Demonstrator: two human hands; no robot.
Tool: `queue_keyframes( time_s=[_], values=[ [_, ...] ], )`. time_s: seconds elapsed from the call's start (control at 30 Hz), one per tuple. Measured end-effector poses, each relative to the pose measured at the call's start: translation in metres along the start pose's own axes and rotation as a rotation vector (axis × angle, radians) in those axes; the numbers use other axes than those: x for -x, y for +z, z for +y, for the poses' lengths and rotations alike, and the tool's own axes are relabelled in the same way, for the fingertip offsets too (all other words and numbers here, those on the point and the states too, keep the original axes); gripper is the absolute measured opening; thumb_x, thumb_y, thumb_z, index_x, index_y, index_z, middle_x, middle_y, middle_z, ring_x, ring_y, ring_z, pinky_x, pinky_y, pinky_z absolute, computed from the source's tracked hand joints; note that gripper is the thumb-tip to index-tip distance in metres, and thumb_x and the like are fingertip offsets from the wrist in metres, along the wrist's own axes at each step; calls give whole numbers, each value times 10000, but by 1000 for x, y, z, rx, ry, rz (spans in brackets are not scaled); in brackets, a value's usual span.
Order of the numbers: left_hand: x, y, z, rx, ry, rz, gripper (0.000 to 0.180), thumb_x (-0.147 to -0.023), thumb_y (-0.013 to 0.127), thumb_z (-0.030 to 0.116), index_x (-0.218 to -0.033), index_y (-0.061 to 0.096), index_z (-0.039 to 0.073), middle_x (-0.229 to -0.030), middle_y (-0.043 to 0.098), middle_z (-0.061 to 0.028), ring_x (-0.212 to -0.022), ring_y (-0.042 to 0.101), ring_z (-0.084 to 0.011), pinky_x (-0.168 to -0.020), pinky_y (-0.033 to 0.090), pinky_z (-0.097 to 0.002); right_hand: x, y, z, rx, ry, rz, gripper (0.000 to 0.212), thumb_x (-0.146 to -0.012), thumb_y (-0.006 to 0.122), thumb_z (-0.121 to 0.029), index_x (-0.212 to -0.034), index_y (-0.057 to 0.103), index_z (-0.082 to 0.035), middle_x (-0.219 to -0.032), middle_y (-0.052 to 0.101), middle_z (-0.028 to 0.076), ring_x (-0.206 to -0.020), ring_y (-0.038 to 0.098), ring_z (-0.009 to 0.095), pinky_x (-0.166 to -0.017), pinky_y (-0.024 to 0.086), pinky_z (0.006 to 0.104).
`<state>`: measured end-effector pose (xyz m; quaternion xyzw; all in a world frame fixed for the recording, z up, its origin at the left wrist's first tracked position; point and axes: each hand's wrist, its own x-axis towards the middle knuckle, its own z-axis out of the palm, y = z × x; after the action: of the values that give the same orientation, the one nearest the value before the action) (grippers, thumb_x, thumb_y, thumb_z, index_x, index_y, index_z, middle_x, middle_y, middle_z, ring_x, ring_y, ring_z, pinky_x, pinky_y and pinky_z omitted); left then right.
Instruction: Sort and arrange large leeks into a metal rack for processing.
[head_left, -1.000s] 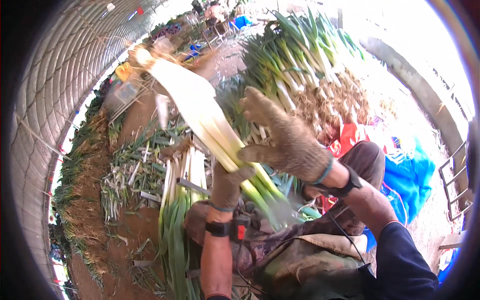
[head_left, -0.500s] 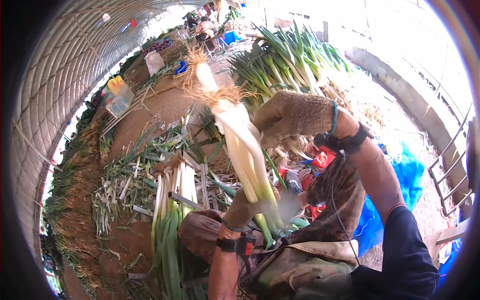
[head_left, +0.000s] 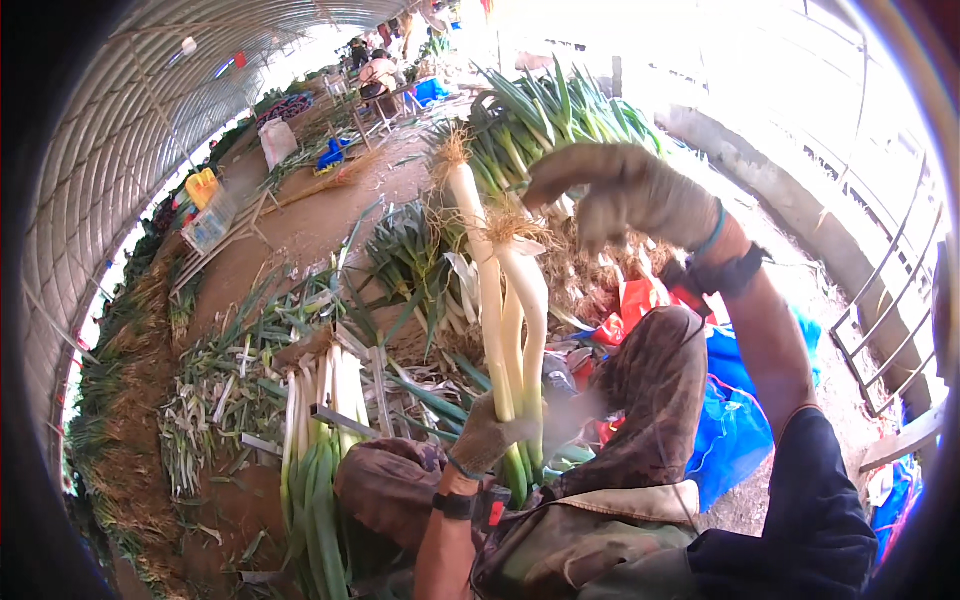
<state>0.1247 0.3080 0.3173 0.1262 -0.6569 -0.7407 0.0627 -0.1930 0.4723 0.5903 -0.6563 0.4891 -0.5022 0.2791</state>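
A few long leeks rise roots-up before us under an arched roof, their white shafts running down into a gloved left grip. We see that grip wrapped snugly around the lower stalks, where white turns to green, so most of each shaft stands above the fingers and a short green length shows below, just over the lap. Two shaggy root ends are clear to us, one higher and to the left, the other nearer the right grip.

That right grip, gloved as well, is raised beside the upper roots with its fingers bent and parted; we cannot tell whether a fingertip touches the root hairs. Dark bands circle both wrists.

Below and to the right of the leeks, we find a bent knee in camouflage trousers, with a red bag just beyond it and a blue bag beside it. To the left, near the other knee, a bundle of leeks lies across a metal frame, next to a litter of cut leaves.

Farther out, we note a large leek pile behind the right grip, a low wall to its right, and a seated person in the distance.
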Motion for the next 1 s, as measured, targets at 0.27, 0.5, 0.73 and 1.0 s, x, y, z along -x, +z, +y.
queue_keyframes(
  time_s=[0.27,0.5,0.73,1.0],
  values=[
    [-7,2,-18,-1,-58,-197,490,-889,917,103,-1366,837,17,-1227,874,-70,-1126,811,-201,-1049,659,-408,21,41,28,-16,373,-135,435,-971,989,-58,-1377,855,24,-1052,906,95,-849,841,125,-696,667,286],
    [-5,18,-30,-59,-35,-197,399,-916,872,69,-1310,829,18,-1127,843,-38,-1010,786,-155,-924,661,-361,26,-24,-26,312,313,-65,412,-1026,903,-66,-1417,815,31,-1358,818,97,-1227,785,192,-1063,652,342],
    [-17,66,-53,-224,-29,-113,471,-914,903,59,-1371,792,26,-1118,840,-42,-1010,776,-146,-946,656,-364,5,-38,-36,1739,55,362,798,-1002,953,-335,-1714,665,-119,-1584,732,107,-1365,752,359,-1177,619,530],
    [-31,114,-87,-481,-8,-87,477,-898,906,112,-1356,776,80,-1171,868,-188,-1104,860,-355,-1003,656,-452,25,20,39,1336,747,-1031,461,-931,963,-494,-1120,938,-73,-932,851,203,-982,849,436,-962,683,519]
  ],
)
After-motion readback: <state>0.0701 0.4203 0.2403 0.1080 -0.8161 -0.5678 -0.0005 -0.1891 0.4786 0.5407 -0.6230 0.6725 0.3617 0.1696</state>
